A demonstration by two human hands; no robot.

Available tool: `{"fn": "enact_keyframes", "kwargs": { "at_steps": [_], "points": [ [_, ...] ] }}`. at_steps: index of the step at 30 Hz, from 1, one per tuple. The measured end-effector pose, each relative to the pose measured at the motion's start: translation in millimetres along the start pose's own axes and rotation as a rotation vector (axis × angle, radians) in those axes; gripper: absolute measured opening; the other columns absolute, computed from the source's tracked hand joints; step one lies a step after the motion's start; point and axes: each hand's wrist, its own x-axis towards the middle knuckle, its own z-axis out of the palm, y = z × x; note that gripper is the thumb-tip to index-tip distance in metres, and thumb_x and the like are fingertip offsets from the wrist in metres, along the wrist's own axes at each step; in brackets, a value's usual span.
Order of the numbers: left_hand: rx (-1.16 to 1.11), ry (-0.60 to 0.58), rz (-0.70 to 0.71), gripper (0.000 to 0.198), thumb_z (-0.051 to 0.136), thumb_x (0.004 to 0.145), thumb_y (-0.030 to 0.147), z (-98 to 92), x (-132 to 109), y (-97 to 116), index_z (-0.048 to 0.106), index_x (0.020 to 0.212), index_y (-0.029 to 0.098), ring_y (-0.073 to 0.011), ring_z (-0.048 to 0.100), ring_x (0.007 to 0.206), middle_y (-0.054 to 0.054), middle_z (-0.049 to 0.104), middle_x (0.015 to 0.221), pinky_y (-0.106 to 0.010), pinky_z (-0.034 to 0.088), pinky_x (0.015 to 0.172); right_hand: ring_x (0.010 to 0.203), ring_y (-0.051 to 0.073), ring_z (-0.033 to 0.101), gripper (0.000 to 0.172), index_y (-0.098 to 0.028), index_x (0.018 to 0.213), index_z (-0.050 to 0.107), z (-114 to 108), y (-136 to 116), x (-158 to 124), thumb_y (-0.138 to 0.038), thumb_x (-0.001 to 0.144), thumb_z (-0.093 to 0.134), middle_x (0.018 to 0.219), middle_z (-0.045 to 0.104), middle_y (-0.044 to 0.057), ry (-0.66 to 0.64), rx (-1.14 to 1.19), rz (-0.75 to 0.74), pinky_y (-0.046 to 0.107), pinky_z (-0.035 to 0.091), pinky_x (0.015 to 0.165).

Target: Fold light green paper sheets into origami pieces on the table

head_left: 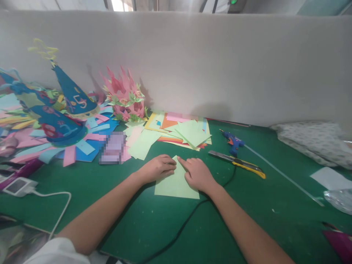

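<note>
A light green sheet of paper [176,183] lies on the green table mat [154,223] in front of me. My left hand [158,167] rests on its left upper edge with fingers curled down and pressed onto the paper. My right hand [196,174] lies on the sheet's right side, index finger stretched out and pointing along the top fold, the other fingers curled. Both hands press the paper flat against the mat.
A stack of coloured papers [181,130] lies behind the hands. Right of it are a blue glue gun [233,142] and a yellow utility knife [239,163]. Blue paper cones [73,97] and a pink paper crown [123,95] stand at the left. A white charger [19,186] sits near left.
</note>
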Motion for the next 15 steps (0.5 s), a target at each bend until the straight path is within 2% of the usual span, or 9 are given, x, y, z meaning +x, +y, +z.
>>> {"fn": "enact_keyframes", "kwargs": {
  "at_steps": [15],
  "points": [
    [-0.004, 0.026, -0.009, 0.022, 0.051, 0.090, 0.025, 2.7, 0.0, 0.3, 0.069, 0.091, 0.013, -0.0193, 0.058, 0.096, -0.011, 0.067, 0.096, -0.034, 0.047, 0.086, 0.078, 0.020, 0.044, 0.060, -0.015, 0.139, 0.038, 1.1, 0.8, 0.0, -0.014, 0.078, 0.040, 0.083, 0.055, 0.006, -0.007, -0.006, -0.008, 0.032, 0.030, 0.072]
  ]
}}
